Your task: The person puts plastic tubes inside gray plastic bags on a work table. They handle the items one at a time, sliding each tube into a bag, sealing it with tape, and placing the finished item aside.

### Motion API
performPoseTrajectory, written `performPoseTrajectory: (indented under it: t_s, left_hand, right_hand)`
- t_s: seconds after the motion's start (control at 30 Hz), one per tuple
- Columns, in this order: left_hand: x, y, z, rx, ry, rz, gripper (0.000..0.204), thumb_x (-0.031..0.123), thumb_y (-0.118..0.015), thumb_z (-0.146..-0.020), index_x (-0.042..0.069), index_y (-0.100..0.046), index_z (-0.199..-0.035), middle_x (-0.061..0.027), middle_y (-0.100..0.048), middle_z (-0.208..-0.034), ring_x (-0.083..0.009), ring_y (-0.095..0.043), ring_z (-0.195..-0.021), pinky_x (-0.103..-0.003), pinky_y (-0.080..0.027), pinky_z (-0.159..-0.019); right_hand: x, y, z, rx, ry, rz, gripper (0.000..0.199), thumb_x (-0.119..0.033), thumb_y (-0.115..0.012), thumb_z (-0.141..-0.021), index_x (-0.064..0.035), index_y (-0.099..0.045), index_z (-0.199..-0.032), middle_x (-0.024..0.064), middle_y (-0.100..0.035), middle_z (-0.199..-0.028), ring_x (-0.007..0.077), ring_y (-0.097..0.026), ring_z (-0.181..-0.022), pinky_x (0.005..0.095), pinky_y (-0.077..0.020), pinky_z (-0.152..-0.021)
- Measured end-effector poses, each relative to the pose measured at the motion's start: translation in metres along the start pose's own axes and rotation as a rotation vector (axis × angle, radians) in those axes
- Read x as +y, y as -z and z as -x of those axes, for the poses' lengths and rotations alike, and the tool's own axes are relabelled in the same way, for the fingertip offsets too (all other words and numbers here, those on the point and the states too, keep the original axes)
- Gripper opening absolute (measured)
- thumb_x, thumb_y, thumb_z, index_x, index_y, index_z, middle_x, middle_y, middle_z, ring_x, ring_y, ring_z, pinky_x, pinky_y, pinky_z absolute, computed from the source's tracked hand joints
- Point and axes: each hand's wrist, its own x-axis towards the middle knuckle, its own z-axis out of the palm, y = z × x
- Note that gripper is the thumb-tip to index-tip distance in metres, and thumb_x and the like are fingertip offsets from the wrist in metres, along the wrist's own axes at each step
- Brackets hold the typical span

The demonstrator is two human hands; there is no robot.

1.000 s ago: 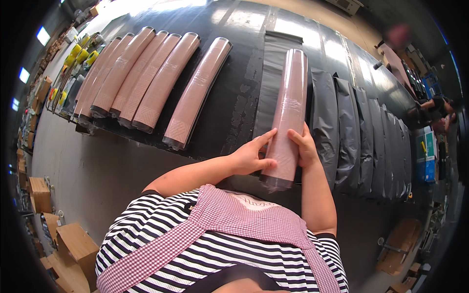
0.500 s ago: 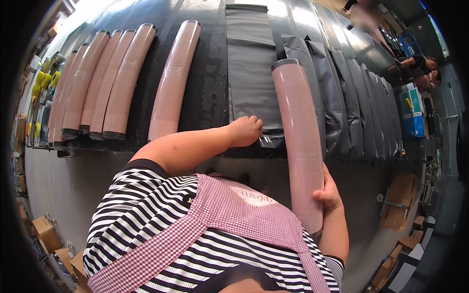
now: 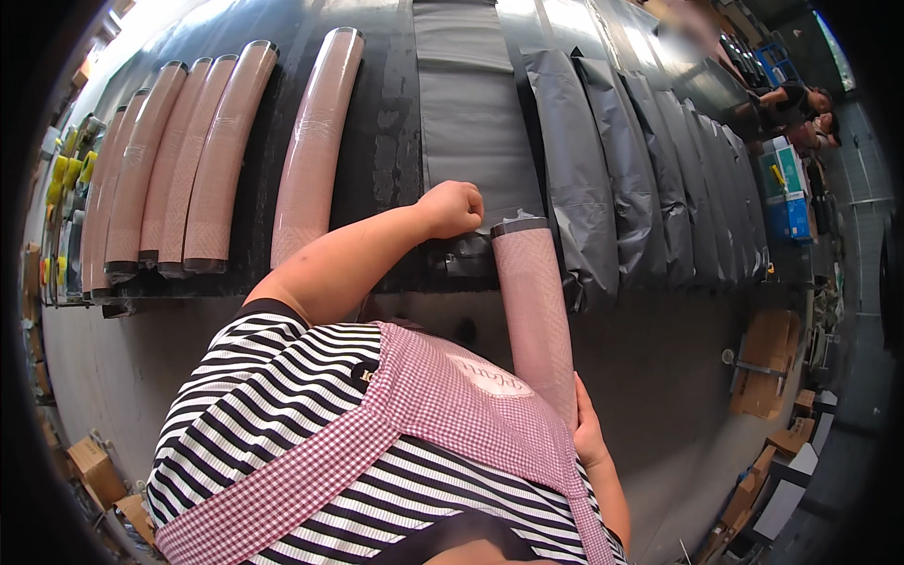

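A long grey plastic bag (image 3: 468, 122) lies flat on the black table, its near end at the table's front edge. My left hand (image 3: 454, 209) is closed at that near end, pinching the bag's edge; the fingertips are partly hidden. Against my right side, a wrapped pink roll (image 3: 537, 301) with a dark end slants up, its far end at the bag's mouth. My right hand (image 3: 589, 428) grips this roll near its lower end, with the fingers partly behind it. Whether the roll's tip is inside the bag, I cannot tell.
Several pink rolls (image 3: 221, 155) lie side by side on the left of the table (image 3: 381, 179), one (image 3: 318, 141) a little apart. Several filled grey bags (image 3: 576, 174) are lined up on the right. Cardboard boxes (image 3: 767, 363) stand on the floor. Another person (image 3: 800, 102) is at the far right.
The roll in my right hand has been drawn back toward me, so its far end has dropped from over the table to the bag's mouth. My left hand has moved slightly up and left.
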Motion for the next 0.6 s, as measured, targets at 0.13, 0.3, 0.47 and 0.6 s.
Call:
performPoseTrajectory:
  t_s: [0.13, 0.3, 0.47, 0.6]
  left_hand:
    - [0.027, -0.016, 0.024, 0.106, -0.153, -0.415, 0.030, 0.026, -0.075, -0.074, 0.006, -0.065, -0.094, -0.0086, -0.058, -0.101, -0.0281, -0.059, -0.098, -0.037, -0.050, -0.086]
    - [0.005, -0.038, 0.024, 0.166, -0.395, -0.728, 0.008, 0.014, -0.061, -0.081, 0.006, -0.063, -0.082, -0.0077, -0.056, -0.091, -0.0253, -0.057, -0.083, -0.034, -0.052, -0.071]
    - [0.001, -0.033, 0.024, 0.150, -0.508, -0.762, 0.008, 0.015, -0.061, -0.079, 0.007, -0.064, -0.079, -0.0067, -0.057, -0.090, -0.0248, -0.058, -0.081, -0.034, -0.052, -0.070]
    - [0.003, -0.035, 0.024, 0.221, -0.441, -0.681, 0.008, 0.015, -0.060, -0.078, 0.008, -0.063, -0.077, -0.0067, -0.057, -0.090, -0.0242, -0.058, -0.081, -0.035, -0.052, -0.069]
  right_hand:
    - [0.005, -0.005, 0.014, 0.025, 0.059, -0.019, 0.123, -0.005, -0.092, -0.056, -0.0110, -0.021, -0.156, 0.0085, -0.039, -0.152, 0.0223, -0.041, -0.138, 0.0385, -0.0339, -0.113]
    - [-0.002, -0.007, 0.009, -0.038, 0.113, -0.045, 0.123, -0.004, -0.091, -0.055, -0.0113, -0.020, -0.156, 0.0081, -0.039, -0.153, 0.0221, -0.041, -0.138, 0.0392, -0.0335, -0.113]
    - [0.002, -0.006, 0.004, -0.056, 0.122, -0.084, 0.122, -0.002, -0.089, -0.057, -0.0114, -0.020, -0.156, 0.0075, -0.038, -0.153, 0.0214, -0.040, -0.138, 0.0382, -0.0339, -0.113]
    - [0.008, -0.010, 0.005, -0.029, 0.102, -0.091, 0.121, -0.001, -0.088, -0.058, -0.0114, -0.019, -0.156, 0.0072, -0.038, -0.154, 0.0207, -0.040, -0.139, 0.0370, -0.0336, -0.113]
